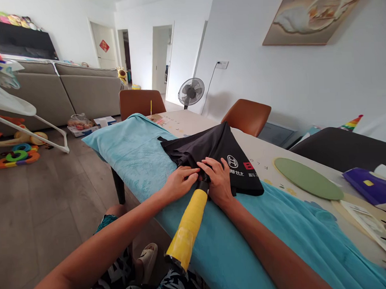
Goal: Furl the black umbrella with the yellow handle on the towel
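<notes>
A black umbrella point(212, 150) with a white and red logo lies on a turquoise towel point(131, 152) spread over the table. Its yellow handle point(189, 224) points toward me, past the table's edge. My left hand point(180, 182) pinches the black fabric just above the handle, fingers closed on it. My right hand point(218, 177) presses and grips the canopy folds beside it, near the logo. Both hands meet at the base of the canopy.
A green round mat point(308, 178), a purple packet point(371, 187) and papers point(375, 225) lie on the table to the right. Brown chairs point(247, 115) stand behind it, a fan point(190, 92) beyond. A grey sofa point(63, 88) and toys point(15, 151) occupy the left floor.
</notes>
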Available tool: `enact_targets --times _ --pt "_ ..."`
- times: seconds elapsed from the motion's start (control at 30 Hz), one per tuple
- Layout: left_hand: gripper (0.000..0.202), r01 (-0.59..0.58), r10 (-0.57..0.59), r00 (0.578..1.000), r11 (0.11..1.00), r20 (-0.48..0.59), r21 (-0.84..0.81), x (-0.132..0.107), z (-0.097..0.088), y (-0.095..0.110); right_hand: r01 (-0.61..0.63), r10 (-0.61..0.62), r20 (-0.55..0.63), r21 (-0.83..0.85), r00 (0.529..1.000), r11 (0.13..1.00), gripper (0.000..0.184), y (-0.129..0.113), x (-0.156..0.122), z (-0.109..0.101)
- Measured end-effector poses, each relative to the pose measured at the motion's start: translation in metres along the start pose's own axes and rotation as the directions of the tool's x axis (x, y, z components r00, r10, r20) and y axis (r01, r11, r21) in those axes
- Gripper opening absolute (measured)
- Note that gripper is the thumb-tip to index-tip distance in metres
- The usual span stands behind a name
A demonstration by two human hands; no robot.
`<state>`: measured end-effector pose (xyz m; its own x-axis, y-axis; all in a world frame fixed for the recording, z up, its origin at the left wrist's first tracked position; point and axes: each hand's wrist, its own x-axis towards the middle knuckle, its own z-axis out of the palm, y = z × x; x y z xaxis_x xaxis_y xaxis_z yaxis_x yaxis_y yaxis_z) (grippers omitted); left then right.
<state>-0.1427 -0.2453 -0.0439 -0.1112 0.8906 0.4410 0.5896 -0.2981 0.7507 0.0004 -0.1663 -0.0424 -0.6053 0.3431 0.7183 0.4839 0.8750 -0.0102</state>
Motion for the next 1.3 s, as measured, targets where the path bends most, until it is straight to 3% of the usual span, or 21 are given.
enact_targets --times 0.17,0.3,0.4,0.47,0.53,0.57,0.7,0.93,1.17,1.3 --pt "0.026 -0.04 0.037 0.999 0.995 -0.031 -0.092 0.001 0.006 -0.005 0.035 -0.035 -0.011 0.033 0.999 0.999 0.021 0.001 -0.002 0.002" --pt "0.021 -0.114 0.108 0.975 0.993 -0.193 -0.023 -0.005 0.006 0.0 0.044 -0.039 -0.103 0.048 0.994 0.998 0.009 0.002 -0.003 0.005" --pt "0.018 -0.076 0.093 0.891 0.996 -0.444 0.056 -0.007 0.001 0.002 0.007 0.0 -0.188 0.039 0.982 0.999 0.006 0.002 -0.002 0.007" --pt "0.013 0.022 -0.009 0.798 1.0 -0.602 0.013 -0.006 -0.002 0.001 -0.01 0.019 -0.215 0.039 0.976 0.999 0.01 0.001 -0.002 0.007" --pt "0.011 0.102 -0.111 0.739 0.993 -0.664 -0.052 -0.004 -0.005 -0.001 -0.015 0.024 -0.218 0.04 0.976 0.999 0.013 0.001 -0.002 0.007" --pt "0.011 0.115 -0.131 0.743 0.991 -0.657 -0.067 -0.003 -0.006 -0.002 -0.017 0.025 -0.218 0.04 0.976 0.999 0.014 0.0 -0.002 0.007" --pt "0.006 0.032 -0.036 0.847 0.999 -0.53 -0.017 -0.002 -0.005 0.0 -0.018 0.026 -0.225 0.04 0.974 0.999 0.014 0.0 -0.001 0.006" --pt "0.009 -0.121 0.164 0.935 0.981 -0.315 0.151 -0.009 -0.003 0.003 -0.007 0.014 -0.229 0.035 0.973 0.999 0.01 0.001 -0.002 0.005" --pt "0.012 -0.072 0.105 0.958 0.989 -0.267 0.131 -0.008 -0.002 -0.003 0.033 -0.027 -0.127 0.045 0.992 0.998 0.019 0.003 -0.002 0.005" --pt "0.014 -0.222 0.243 0.955 0.966 -0.169 0.135 -0.009 0.001 0.001 0.084 -0.08 -0.058 0.077 0.995 0.993 0.022 0.006 -0.002 0.004"
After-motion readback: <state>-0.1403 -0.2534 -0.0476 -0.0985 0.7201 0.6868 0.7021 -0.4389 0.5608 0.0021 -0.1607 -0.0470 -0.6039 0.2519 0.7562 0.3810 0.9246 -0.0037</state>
